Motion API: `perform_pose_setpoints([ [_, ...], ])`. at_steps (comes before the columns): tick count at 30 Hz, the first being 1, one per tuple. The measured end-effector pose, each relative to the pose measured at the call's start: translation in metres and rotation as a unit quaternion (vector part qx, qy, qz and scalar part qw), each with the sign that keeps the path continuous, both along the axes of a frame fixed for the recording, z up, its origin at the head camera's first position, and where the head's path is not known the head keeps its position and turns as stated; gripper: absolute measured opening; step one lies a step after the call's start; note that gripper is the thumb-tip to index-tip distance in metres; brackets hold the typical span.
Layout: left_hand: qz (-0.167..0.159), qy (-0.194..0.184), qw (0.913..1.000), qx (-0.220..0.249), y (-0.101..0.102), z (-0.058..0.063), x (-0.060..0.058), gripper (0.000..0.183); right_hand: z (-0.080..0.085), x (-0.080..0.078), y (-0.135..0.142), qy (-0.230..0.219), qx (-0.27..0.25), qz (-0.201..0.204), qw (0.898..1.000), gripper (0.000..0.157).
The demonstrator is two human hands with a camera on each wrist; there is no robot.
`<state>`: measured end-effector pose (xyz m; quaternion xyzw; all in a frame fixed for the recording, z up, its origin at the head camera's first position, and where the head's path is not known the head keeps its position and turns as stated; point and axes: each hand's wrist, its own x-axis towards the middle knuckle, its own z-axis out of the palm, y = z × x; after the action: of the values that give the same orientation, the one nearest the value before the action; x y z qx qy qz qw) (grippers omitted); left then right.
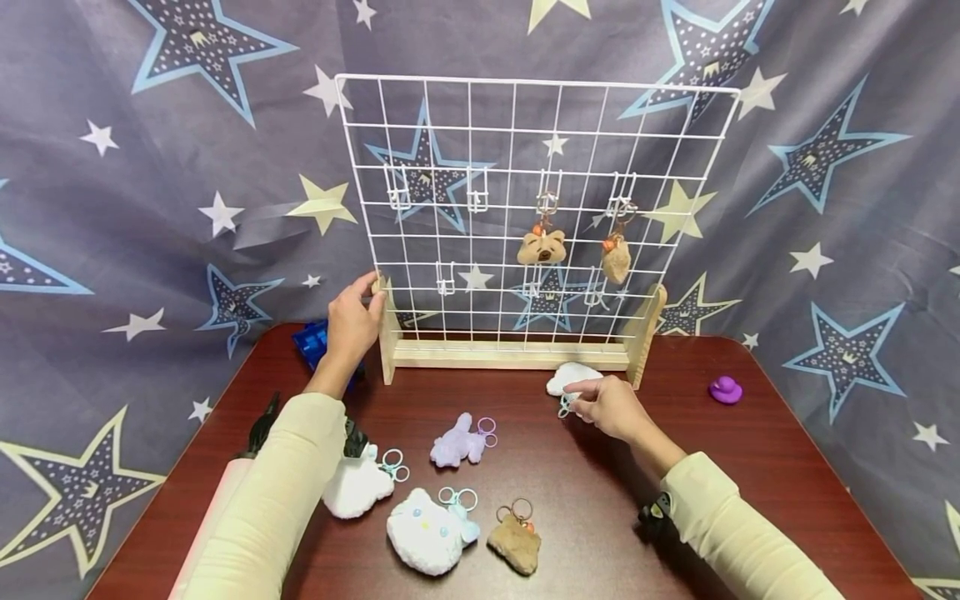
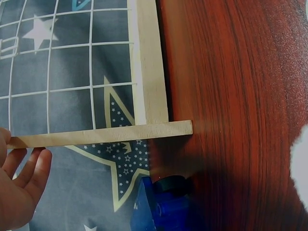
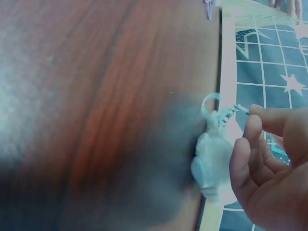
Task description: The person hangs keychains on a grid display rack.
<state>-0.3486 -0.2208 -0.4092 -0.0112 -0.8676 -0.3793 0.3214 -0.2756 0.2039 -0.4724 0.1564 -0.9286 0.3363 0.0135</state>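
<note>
My right hand (image 1: 611,407) has its thumb and index finger pinched on the small metal clasp (image 3: 242,109) of a white plush keychain (image 1: 574,375), the other fingers loosely bent. That keychain is in front of the wooden base bar (image 1: 502,356) of the white wire grid rack (image 1: 536,81), near the rack's right end; I cannot tell whether it touches the tabletop (image 1: 645,550).

With my left hand (image 1: 355,321) I grip the top of the rack's left wooden upright (image 1: 387,337), fingers bent against its outer face. A blue object (image 1: 311,342), partly hidden by my arm, is just beside it.

On the upper hooks hang 2 brown plush keychains: a bear face (image 1: 542,247) and, to its right, a second (image 1: 617,262) turned sideways.

Nearer me lie 4 more: a lavender plush (image 1: 456,443), a white plush (image 1: 356,487) half behind my sleeve, a white cat face (image 1: 425,533) with a blue bow, and a brown plush (image 1: 515,546). A purple toy duck (image 1: 725,391) sits well apart at the right.
</note>
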Motion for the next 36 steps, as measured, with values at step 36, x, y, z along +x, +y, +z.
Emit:
perform_pose_setpoints([
  [36,0.003,-0.011,0.9999,-0.002,0.0,0.003,0.002,0.038,0.106,0.0,-0.033,0.083,-0.083,0.06,0.991,0.023],
])
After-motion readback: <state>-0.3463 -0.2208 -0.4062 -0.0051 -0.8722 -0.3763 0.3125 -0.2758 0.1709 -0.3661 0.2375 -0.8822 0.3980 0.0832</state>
